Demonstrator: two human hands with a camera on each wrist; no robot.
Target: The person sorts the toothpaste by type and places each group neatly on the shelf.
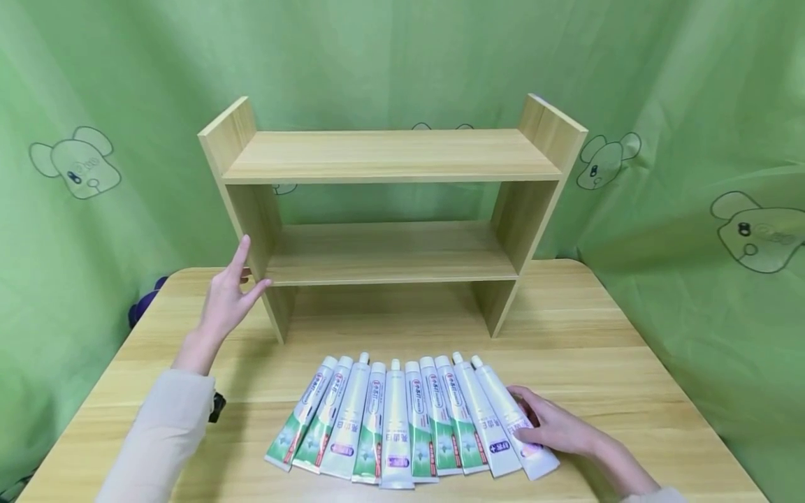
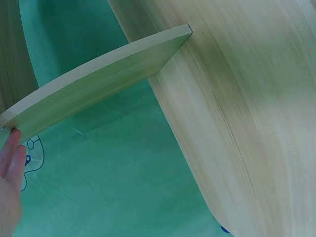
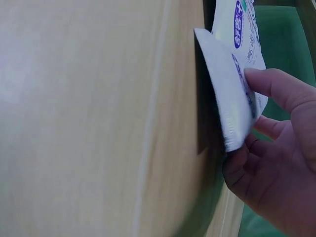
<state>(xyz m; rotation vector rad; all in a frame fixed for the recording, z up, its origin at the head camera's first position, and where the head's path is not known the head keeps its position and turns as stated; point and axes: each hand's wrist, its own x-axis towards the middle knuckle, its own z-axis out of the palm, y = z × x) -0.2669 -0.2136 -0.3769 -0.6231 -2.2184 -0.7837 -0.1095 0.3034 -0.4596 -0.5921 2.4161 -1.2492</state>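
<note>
A light wooden two-tier shelf point(image 1: 390, 272) stands on the table. At its left side panel point(image 2: 98, 89), my left hand point(image 1: 226, 297) touches the wood with extended fingers, the thumb near the front edge by the middle board. In front of the shelf several toothpaste tubes point(image 1: 361, 419) lie fanned out side by side, caps toward the shelf, some green and white, others white with purple print. My right hand point(image 1: 560, 423) pinches the rightmost white toothpaste tube point(image 1: 512, 419) near its flat end. The right wrist view shows the thumb on top of that tube point(image 3: 229, 94) and fingers under it.
The wooden table point(image 1: 629, 363) extends around the shelf and tubes. Green curtains point(image 1: 390, 63) with mouse drawings hang behind and at both sides. A dark purple object point(image 1: 144, 304) shows past the table's left edge.
</note>
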